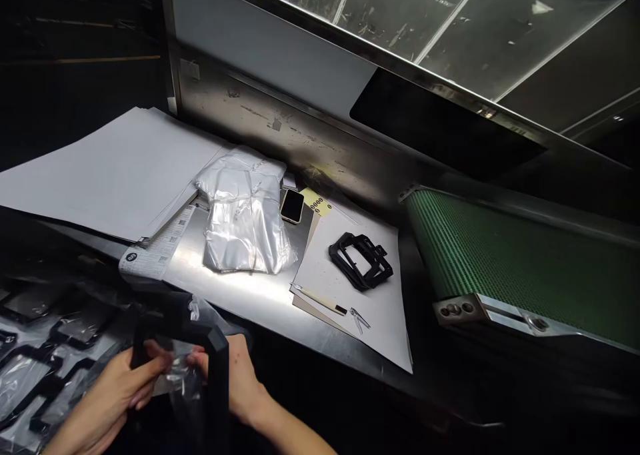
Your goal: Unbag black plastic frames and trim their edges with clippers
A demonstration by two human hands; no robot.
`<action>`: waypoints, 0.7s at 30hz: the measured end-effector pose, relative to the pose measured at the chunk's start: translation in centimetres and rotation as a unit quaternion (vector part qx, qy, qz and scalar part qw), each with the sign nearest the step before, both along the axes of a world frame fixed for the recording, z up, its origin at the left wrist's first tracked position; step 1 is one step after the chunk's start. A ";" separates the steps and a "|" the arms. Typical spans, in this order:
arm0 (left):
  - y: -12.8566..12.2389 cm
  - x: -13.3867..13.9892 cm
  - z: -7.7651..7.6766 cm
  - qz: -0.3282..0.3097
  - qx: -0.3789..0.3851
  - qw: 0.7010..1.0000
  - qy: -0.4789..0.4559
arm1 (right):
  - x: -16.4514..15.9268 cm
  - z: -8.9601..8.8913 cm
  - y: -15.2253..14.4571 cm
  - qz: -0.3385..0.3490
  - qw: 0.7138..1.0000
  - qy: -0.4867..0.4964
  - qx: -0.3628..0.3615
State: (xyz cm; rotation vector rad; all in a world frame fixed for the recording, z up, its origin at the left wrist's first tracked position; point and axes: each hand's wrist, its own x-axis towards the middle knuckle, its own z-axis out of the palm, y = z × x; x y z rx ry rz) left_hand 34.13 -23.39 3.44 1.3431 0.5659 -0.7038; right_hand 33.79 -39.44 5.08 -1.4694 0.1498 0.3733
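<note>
At the lower left, my left hand [117, 385] is closed, its thumb and fingers pinching crumpled clear plastic bag film [183, 375]. A black angular plastic frame [217, 355] stands upright between my hands. My right hand [243, 375] wraps round the frame's right side, and its fingertips meet the film inside the opening. The frame's lower part is lost in shadow. A similar black frame [361, 262] lies on white sheets on the metal table. Below it are a pale-handled knife-like tool [320, 298] and a small metal clipper [359, 318].
Several bagged black frames [45, 362] lie at the lower left. On the table [240, 292] are a stack of clear bags [247, 222], a phone [293, 206], a yellow label sheet [316, 202] and large white sheets [110, 168]. A green conveyor belt [520, 262] runs at the right.
</note>
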 end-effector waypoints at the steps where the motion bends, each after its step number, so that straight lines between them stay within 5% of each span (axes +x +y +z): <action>1: 0.9 0.3 -0.1 0.007 0.003 1.000 -0.002 | 0.3 -0.1 -0.1 -0.023 1.000 0.007 0.008; 6: 5.3 1.7 -0.8 0.053 0.015 0.998 0.003 | 1.9 -1.1 -1.9 -0.123 0.981 0.079 0.131; 12: 7.9 2.1 -0.4 0.038 0.020 0.999 -0.007 | 4.0 -1.8 -1.1 -0.110 0.949 0.155 0.249; 17: 11.0 1.7 1.5 -0.004 -0.017 1.000 -0.007 | 7.2 -1.8 1.0 -0.053 0.957 0.154 0.241; 21: 10.7 2.5 2.0 -0.087 -0.034 0.995 -0.022 | 9.6 -1.2 4.1 0.053 0.976 0.119 0.177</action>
